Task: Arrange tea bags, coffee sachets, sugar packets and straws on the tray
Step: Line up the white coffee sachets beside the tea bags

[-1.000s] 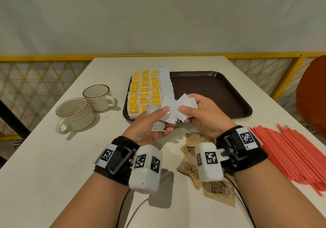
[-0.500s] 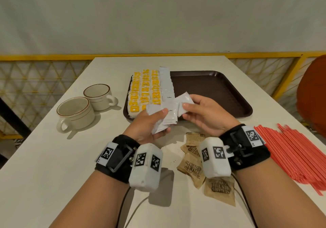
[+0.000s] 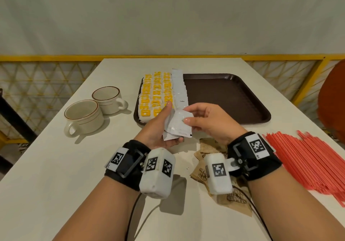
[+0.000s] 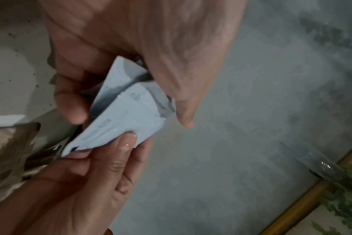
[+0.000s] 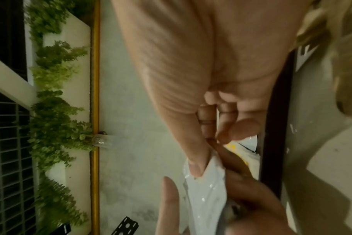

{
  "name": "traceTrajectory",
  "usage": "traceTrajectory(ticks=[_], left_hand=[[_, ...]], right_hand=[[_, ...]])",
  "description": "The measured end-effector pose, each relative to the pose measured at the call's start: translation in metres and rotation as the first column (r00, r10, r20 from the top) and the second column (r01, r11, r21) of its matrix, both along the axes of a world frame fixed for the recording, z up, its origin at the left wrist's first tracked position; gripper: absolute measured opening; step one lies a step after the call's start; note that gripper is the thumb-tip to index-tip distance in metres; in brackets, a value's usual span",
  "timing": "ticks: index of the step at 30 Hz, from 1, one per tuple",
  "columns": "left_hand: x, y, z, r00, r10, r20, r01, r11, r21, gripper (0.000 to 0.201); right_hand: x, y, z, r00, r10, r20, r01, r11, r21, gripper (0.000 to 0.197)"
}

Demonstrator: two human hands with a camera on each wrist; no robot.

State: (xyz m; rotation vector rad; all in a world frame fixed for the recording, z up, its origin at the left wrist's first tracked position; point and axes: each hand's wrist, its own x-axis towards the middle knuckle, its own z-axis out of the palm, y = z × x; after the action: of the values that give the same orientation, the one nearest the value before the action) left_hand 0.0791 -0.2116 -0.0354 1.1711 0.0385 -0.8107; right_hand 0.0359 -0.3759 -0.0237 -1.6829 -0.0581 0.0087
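While both hands meet just in front of the tray's near edge, the scene reads as follows.

Landmark: the brown tray (image 3: 224, 98), lying on the counter (image 3: 56, 166).

Thing in hand: a small stack of white coffee sachets (image 3: 178, 126), held above the counter just short of the tray's near edge.

Left hand (image 3: 158, 128): its grip is closed around the stack, palm up, fingers curled under it.

Right hand (image 3: 207, 121): its grip pinches the top sachet by its right-hand edge, thumb on top.

Deciding relation: the row of white sachets (image 3: 179, 87) already on the tray lies directly beyond the held stack, running from the tray's near edge to its far edge; the held sachet's long axis runs roughly across that row, tilted.

Nearer hand: both are close; judging by the pinch, the right is placed to carry the sachet forward.

Also on the tray: yellow tea bags (image 3: 155, 93) fill its left part.

Off the tray: brown sugar packets (image 3: 207, 147) near its front edge, red straws (image 3: 306, 158) to its right front, two cups (image 3: 93, 112) to its left.
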Motion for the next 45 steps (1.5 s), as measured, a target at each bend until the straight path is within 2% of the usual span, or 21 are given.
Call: traceTrajectory(ticks=[2, 6, 8, 10, 12, 13, 14, 15, 18, 21, 23, 27, 31, 34, 39, 42, 45], left_hand=[[0.0, 0.002, 0.001, 0.998, -0.064, 0.008, 0.064, 0.998, 0.005, 0.08], [-0.009, 0.0, 0.002, 0.995, -0.086, 0.043, 0.089, 0.994, -0.071, 0.07], [-0.01, 0.0, 0.001, 0.996, -0.048, 0.072, 0.055, 0.994, -0.091, 0.068], [-0.008, 0.002, 0.002, 0.995, 0.005, 0.098, 0.002, 0.997, -0.075, 0.071], [-0.006, 0.004, 0.004, 0.991, 0.02, 0.129, -0.012, 0.998, -0.058, 0.078], [-0.005, 0.004, 0.004, 0.99, 0.025, 0.135, -0.017, 0.998, -0.061, 0.081], [-0.006, 0.004, 0.004, 0.99, 0.044, 0.132, -0.037, 0.998, -0.057, 0.083], [-0.008, 0.003, 0.006, 0.991, 0.061, 0.121, -0.054, 0.997, -0.063, 0.082], [-0.012, 0.001, 0.005, 0.992, 0.075, 0.1, -0.064, 0.992, -0.112, 0.073], [-0.016, 0.001, 0.003, 0.989, 0.096, 0.115, -0.075, 0.983, -0.17, 0.041], [-0.016, 0.002, 0.004, 0.985, 0.075, 0.156, -0.047, 0.984, -0.174, 0.032], [-0.014, 0.0, 0.003, 0.98, 0.061, 0.187, -0.037, 0.991, -0.131, 0.053], [-0.011, -0.002, -0.001, 0.978, 0.053, 0.202, -0.022, 0.988, -0.154, 0.091], [-0.01, -0.003, -0.001, 0.979, 0.031, 0.204, 0.0, 0.988, -0.153, 0.111], [-0.012, -0.004, 0.003, 0.982, -0.027, 0.185, 0.053, 0.989, -0.135, 0.082], [-0.012, -0.004, 0.007, 0.988, -0.001, 0.156, 0.021, 0.992, -0.128, 0.084], [-0.011, -0.002, 0.009, 0.996, 0.015, 0.084, -0.002, 0.989, -0.149, 0.095]], right_hand=[[-0.001, 0.001, 0.001, 0.999, 0.02, 0.029, -0.017, 0.994, -0.109, 0.022], [-0.002, 0.014, 0.004, 0.997, 0.008, 0.072, 0.008, 0.975, -0.222, 0.027], [-0.001, 0.017, 0.009, 0.992, 0.024, 0.125, 0.019, 0.945, -0.326, 0.039], [0.001, 0.02, 0.016, 0.981, 0.145, 0.129, -0.06, 0.86, -0.506, 0.067], [0.002, 0.028, 0.021, 0.959, 0.278, 0.055, -0.175, 0.735, -0.655, 0.094], [0.002, 0.032, 0.021, 0.95, 0.309, 0.042, -0.181, 0.658, -0.731, 0.099], [0.003, 0.036, 0.021, 0.951, 0.305, 0.054, -0.143, 0.588, -0.796, 0.097], [0.004, 0.038, 0.02, 0.956, 0.281, 0.085, -0.088, 0.551, -0.83, 0.091], [0.009, 0.036, 0.019, 0.966, 0.229, 0.121, -0.044, 0.605, -0.795, 0.08], [0.008, 0.033, 0.022, 0.967, 0.24, 0.083, -0.102, 0.667, -0.738, 0.084], [0.005, 0.028, 0.027, 0.966, 0.242, 0.087, -0.109, 0.693, -0.713, 0.083], [0.003, 0.013, 0.033, 0.957, 0.242, 0.16, -0.088, 0.768, -0.635, 0.055], [0.0, 0.01, 0.033, 0.96, 0.166, 0.227, -0.004, 0.815, -0.58, 0.025], [0.0, 0.01, 0.033, 0.971, 0.118, 0.21, 0.021, 0.827, -0.562, 0.017], [-0.002, 0.011, 0.034, 0.986, 0.114, 0.12, -0.042, 0.875, -0.483, 0.018], [-0.002, 0.012, 0.031, 0.985, 0.056, 0.16, 0.007, 0.929, -0.37, 0.023], [-0.003, 0.015, 0.03, 0.983, 0.034, 0.182, 0.03, 0.941, -0.336, 0.023]])
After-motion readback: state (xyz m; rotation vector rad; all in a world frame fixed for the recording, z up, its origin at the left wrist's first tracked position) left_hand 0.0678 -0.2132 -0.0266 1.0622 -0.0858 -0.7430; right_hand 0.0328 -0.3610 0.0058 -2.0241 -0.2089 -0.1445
